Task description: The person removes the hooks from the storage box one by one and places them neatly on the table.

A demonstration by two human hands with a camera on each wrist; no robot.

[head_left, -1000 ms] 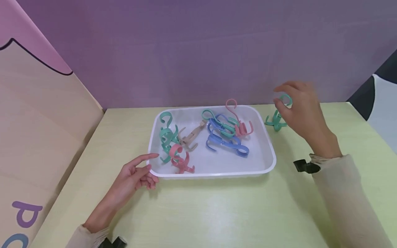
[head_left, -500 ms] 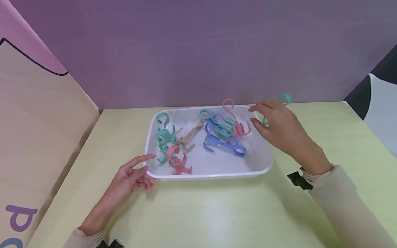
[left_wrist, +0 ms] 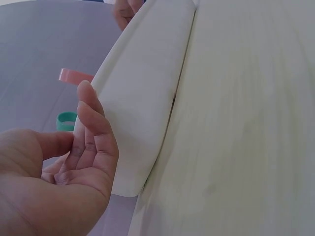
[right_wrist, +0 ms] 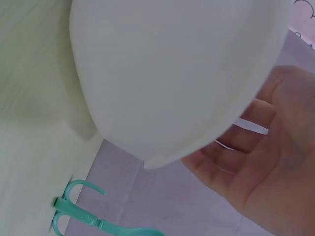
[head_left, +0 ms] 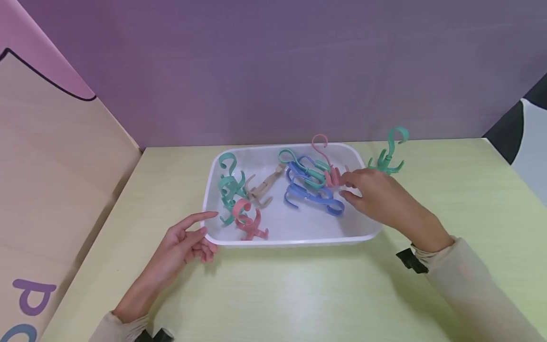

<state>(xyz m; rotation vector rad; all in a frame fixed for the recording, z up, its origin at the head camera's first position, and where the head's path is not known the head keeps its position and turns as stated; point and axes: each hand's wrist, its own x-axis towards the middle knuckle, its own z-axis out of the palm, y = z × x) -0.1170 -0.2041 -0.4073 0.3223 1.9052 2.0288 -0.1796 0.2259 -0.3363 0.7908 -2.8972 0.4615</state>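
left hand (head_left: 183, 242) at the near left corner of the white tray (head_left: 295, 243), thumb and fingers gripping the rim; right hand (head_left: 380, 194) over the tray's right end, thumb and forefinger parted beside the hooked pink piece (head_left: 332, 176), contact not certain; its other fingers are out of sight from the head view, and the tray wall covers its fingertips in the right wrist view; the pink piece is inside the tray, right of a tangled green piece (head_left: 314, 175) and blue pieces (head_left: 308, 195), whose overlap makes a count hard; farther left, a beige piece (head_left: 264, 187), green pieces (head_left: 231, 186) and a second pink piece (head_left: 251, 225), which partly covers the green; outside the tray, beyond the right hand, a lone green piece (head_left: 384, 161) on the table (head_left: 282, 294), its base partly hidden, cut off by the frame edge in the right wrist view; both forearms run out of frame.
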